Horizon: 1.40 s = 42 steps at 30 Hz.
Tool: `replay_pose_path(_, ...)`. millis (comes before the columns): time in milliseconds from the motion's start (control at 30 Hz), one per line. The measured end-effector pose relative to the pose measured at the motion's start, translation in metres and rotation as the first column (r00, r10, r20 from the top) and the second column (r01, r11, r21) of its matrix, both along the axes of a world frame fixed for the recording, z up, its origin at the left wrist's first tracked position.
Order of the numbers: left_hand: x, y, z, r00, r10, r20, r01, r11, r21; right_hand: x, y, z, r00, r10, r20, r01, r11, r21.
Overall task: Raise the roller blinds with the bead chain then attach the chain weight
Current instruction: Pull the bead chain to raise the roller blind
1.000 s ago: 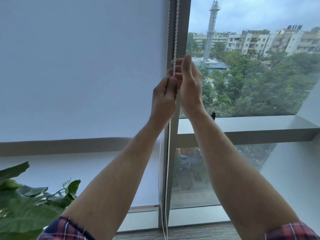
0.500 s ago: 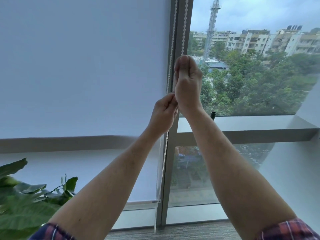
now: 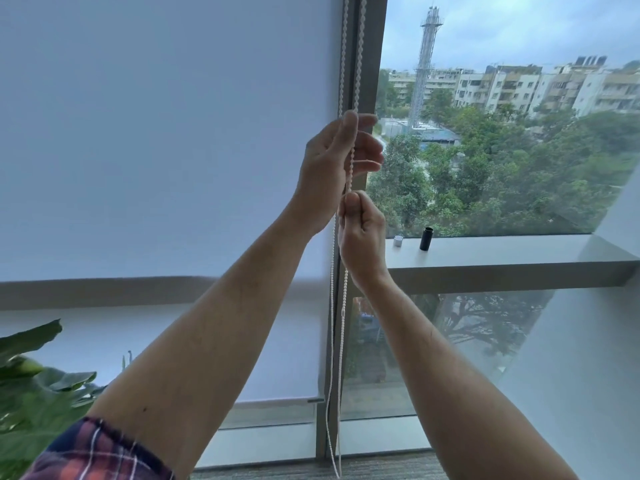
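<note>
The white bead chain (image 3: pixel 342 341) hangs in two strands along the grey window post, from the top of the view to the floor. My left hand (image 3: pixel 329 168) is the upper one, with thumb and forefinger pinching a strand and the other fingers loosely curled. Just under it, my right hand (image 3: pixel 362 237) is fisted around the chain. The white roller blind (image 3: pixel 166 150) covers the left window, its bottom bar (image 3: pixel 277 402) low near the floor. A black cylinder (image 3: pixel 426 239) and a small silver cap (image 3: pixel 398 241) stand on the sill to the right.
The grey window sill (image 3: pixel 502 258) runs right of the post, with glass above and below it. Large green plant leaves (image 3: pixel 31 386) fill the lower left. Grey carpet (image 3: pixel 381 467) lies along the window's foot.
My right hand has come down along the chain from the top position. My left hand has gone up past it and now grips above. The silver cap has come into view.
</note>
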<state>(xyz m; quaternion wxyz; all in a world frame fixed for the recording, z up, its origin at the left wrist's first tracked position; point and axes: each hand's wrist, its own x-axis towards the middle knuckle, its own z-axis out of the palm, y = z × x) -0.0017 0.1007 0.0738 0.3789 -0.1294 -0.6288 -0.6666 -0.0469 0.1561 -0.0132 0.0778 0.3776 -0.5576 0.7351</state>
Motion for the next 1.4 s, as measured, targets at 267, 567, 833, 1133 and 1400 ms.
replay_pose_path(267,-0.007,0.015,-0.011,0.996,0.082,-0.019,-0.08,0.994,0.075,-0.003,0.017,-0.003,0.96,0.247,0.133,-0.25,0.968,0.005)
replay_pose_path(567,-0.003,0.016,-0.075,0.956,0.276,0.098,-0.277,0.961,-0.009,-0.018,0.036,0.039,0.979,0.167,0.115,-0.167,0.986,-0.014)
replay_pose_path(833,0.0,0.023,-0.083,0.956,0.261,0.134,-0.269,0.962,0.044,0.01,0.008,0.089,0.971,0.231,0.063,-0.228,0.973,-0.044)
replay_pose_path(1133,0.01,0.008,-0.123,0.933,0.288,0.217,-0.277,0.958,-0.079,0.013,0.003,0.041,0.98,0.198,0.022,-0.193,0.973,-0.126)
replay_pose_path(1400,0.014,-0.009,-0.096,0.943,0.256,0.214,-0.265,0.964,0.014,0.004,0.012,0.028,0.992,0.129,0.006,-0.127,0.982,-0.14)
